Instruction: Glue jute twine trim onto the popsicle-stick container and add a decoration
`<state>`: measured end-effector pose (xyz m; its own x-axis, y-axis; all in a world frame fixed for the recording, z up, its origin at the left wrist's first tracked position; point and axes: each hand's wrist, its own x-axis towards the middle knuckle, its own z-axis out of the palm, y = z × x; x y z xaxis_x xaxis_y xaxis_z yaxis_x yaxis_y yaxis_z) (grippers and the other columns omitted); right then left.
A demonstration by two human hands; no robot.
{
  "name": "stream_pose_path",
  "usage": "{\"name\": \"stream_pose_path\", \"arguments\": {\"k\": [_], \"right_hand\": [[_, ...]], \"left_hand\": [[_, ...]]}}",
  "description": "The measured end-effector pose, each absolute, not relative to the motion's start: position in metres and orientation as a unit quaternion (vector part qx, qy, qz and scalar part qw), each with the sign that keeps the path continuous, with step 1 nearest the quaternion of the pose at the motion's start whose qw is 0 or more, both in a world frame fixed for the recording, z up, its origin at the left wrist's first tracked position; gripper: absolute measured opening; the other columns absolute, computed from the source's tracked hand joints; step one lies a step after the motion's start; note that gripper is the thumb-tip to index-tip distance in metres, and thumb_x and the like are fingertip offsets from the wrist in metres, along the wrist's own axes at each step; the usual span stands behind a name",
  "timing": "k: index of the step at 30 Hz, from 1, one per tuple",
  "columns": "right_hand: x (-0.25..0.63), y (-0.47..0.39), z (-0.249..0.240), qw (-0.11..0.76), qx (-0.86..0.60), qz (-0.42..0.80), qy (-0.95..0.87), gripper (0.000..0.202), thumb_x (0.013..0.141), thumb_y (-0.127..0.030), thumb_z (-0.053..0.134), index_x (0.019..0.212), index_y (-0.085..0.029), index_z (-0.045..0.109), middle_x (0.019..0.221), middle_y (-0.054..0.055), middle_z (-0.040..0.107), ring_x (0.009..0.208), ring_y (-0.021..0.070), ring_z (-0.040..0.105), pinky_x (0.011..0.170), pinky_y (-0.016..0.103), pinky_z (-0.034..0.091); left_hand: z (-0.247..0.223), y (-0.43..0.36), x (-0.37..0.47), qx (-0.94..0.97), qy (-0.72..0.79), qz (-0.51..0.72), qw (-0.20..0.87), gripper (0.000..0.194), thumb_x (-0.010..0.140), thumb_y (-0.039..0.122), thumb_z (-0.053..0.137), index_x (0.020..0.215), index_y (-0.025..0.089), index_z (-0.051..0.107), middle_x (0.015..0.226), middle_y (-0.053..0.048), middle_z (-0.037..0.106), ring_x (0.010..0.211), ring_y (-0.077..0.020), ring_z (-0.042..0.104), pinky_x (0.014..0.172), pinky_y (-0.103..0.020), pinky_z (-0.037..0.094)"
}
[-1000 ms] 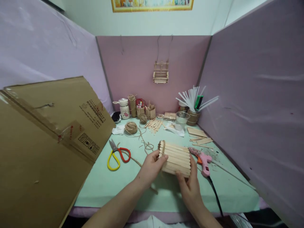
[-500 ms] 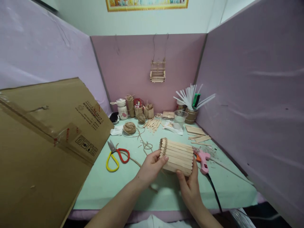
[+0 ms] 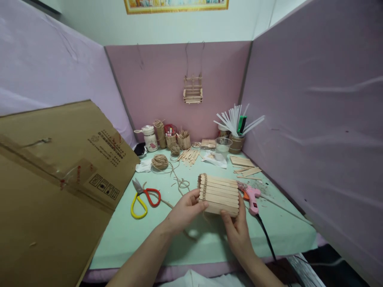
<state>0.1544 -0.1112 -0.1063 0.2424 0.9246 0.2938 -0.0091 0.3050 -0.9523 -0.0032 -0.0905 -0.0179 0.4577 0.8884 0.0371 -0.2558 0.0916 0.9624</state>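
A holder made of popsicle sticks (image 3: 223,194) lies on its side in the air between my two hands, just over the table. Braided twine (image 3: 204,187) circles it near its left end. My left hand (image 3: 187,207) grips that end, thumb on the near side. At the lower right, my right hand (image 3: 236,229) is closed around the other end, its thumb underneath. A loose length of twine (image 3: 188,236) trails below the holder. Just right of it lies a pink glue gun (image 3: 253,199). Scissors (image 3: 143,197) with one yellow and one red handle lie open at left.
A large cardboard sheet (image 3: 60,179) leans over the left side. Behind are a twine ball (image 3: 160,161), loose popsicle sticks (image 3: 190,155), a clear cup (image 3: 223,147) and a pot of white glue sticks (image 3: 236,143). The glue gun's black cord (image 3: 267,235) runs off the front edge.
The whole view has shifted slightly, so things sit a little further left. Both hands keep their hold on the popsicle-stick holder, which is turned slightly.
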Motion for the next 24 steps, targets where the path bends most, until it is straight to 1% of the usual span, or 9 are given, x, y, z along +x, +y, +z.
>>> {"name": "stream_pose_path", "arguments": {"k": [6, 8, 11, 14, 16, 18, 21, 23, 24], "right_hand": [[0.152, -0.108, -0.106, 0.634, -0.450, 0.383, -0.498, 0.072, 0.089, -0.046, 0.053, 0.148, -0.022, 0.019, 0.150, 0.014, 0.036, 0.139, 0.0264, 0.034, 0.112, 0.046, 0.033], [0.151, -0.104, -0.107, 0.630, -0.431, 0.386, -0.519, 0.072, 0.090, -0.044, 0.053, 0.149, -0.024, 0.017, 0.152, 0.013, 0.032, 0.140, 0.0258, 0.033, 0.113, 0.047, 0.032], [0.153, -0.093, -0.108, 0.640, -0.414, 0.345, -0.547, 0.070, 0.089, -0.040, 0.055, 0.148, -0.029, 0.018, 0.156, 0.010, 0.021, 0.144, 0.0251, 0.024, 0.115, 0.050, 0.025], [0.160, -0.084, -0.107, 0.651, -0.435, 0.291, -0.550, 0.063, 0.089, -0.038, 0.057, 0.144, -0.030, 0.027, 0.152, 0.010, 0.026, 0.143, 0.0254, 0.023, 0.114, 0.052, 0.026], [0.164, -0.080, -0.104, 0.649, -0.448, 0.273, -0.551, 0.057, 0.088, -0.038, 0.057, 0.140, -0.031, 0.033, 0.148, 0.010, 0.031, 0.140, 0.0259, 0.029, 0.111, 0.053, 0.031], [0.168, -0.079, -0.099, 0.639, -0.456, 0.265, -0.559, 0.051, 0.088, -0.038, 0.057, 0.135, -0.031, 0.038, 0.144, 0.010, 0.034, 0.137, 0.0261, 0.032, 0.109, 0.053, 0.035], [0.173, -0.078, -0.089, 0.628, -0.459, 0.259, -0.572, 0.045, 0.087, -0.037, 0.057, 0.129, -0.030, 0.043, 0.139, 0.009, 0.038, 0.133, 0.0259, 0.036, 0.105, 0.052, 0.039], [0.176, -0.078, -0.081, 0.626, -0.460, 0.254, -0.576, 0.042, 0.086, -0.035, 0.057, 0.126, -0.029, 0.045, 0.136, 0.009, 0.040, 0.130, 0.0256, 0.038, 0.104, 0.052, 0.041], [0.178, -0.077, -0.077, 0.624, -0.462, 0.249, -0.579, 0.041, 0.086, -0.034, 0.057, 0.125, -0.029, 0.046, 0.135, 0.010, 0.041, 0.129, 0.0255, 0.040, 0.103, 0.051, 0.041]], "left_hand": [[-0.012, -0.081, -0.010, 0.572, 0.293, 0.376, 0.668, 0.045, 0.071, 0.025, 0.073, 0.113, 0.016, 0.060, 0.104, -0.009, 0.070, 0.097, -0.0220, 0.064, 0.088, -0.032, 0.047], [0.002, -0.072, -0.018, 0.626, 0.311, 0.347, 0.625, 0.041, 0.074, 0.026, 0.068, 0.112, 0.016, 0.059, 0.103, -0.008, 0.069, 0.095, -0.0214, 0.064, 0.084, -0.031, 0.047], [0.032, -0.058, -0.028, 0.770, 0.359, 0.279, 0.447, 0.029, 0.077, 0.024, 0.061, 0.105, 0.016, 0.060, 0.102, -0.007, 0.067, 0.096, -0.0215, 0.060, 0.079, -0.029, 0.046], [0.056, -0.043, -0.029, 0.882, 0.387, 0.132, 0.232, 0.022, 0.082, 0.020, 0.051, 0.100, 0.018, 0.061, 0.099, -0.007, 0.067, 0.089, -0.0213, 0.059, 0.075, -0.029, 0.044], [0.060, -0.034, -0.023, 0.905, 0.399, 0.021, 0.144, 0.021, 0.079, 0.015, 0.048, 0.094, 0.017, 0.062, 0.088, -0.008, 0.066, 0.078, -0.0216, 0.060, 0.068, -0.030, 0.043], [0.058, -0.026, -0.015, 0.910, 0.394, -0.069, 0.106, 0.025, 0.075, 0.012, 0.050, 0.096, 0.016, 0.062, 0.087, -0.009, 0.066, 0.076, -0.0227, 0.060, 0.065, -0.030, 0.043], [0.054, -0.017, -0.009, 0.915, 0.383, -0.051, 0.114, 0.035, 0.075, 0.011, 0.050, 0.107, 0.018, 0.062, 0.102, -0.011, 0.067, 0.091, -0.0264, 0.061, 0.074, -0.032, 0.045], [0.052, -0.015, -0.016, 0.917, 0.366, 0.031, 0.159, 0.044, 0.073, 0.013, 0.057, 0.116, 0.022, 0.061, 0.117, -0.010, 0.064, 0.113, -0.0306, 0.054, 0.090, -0.038, 0.043], [0.050, -0.016, -0.022, 0.909, 0.362, 0.087, 0.188, 0.049, 0.072, 0.015, 0.061, 0.120, 0.024, 0.060, 0.124, -0.009, 0.061, 0.120, -0.0313, 0.050, 0.100, -0.041, 0.038]]}}
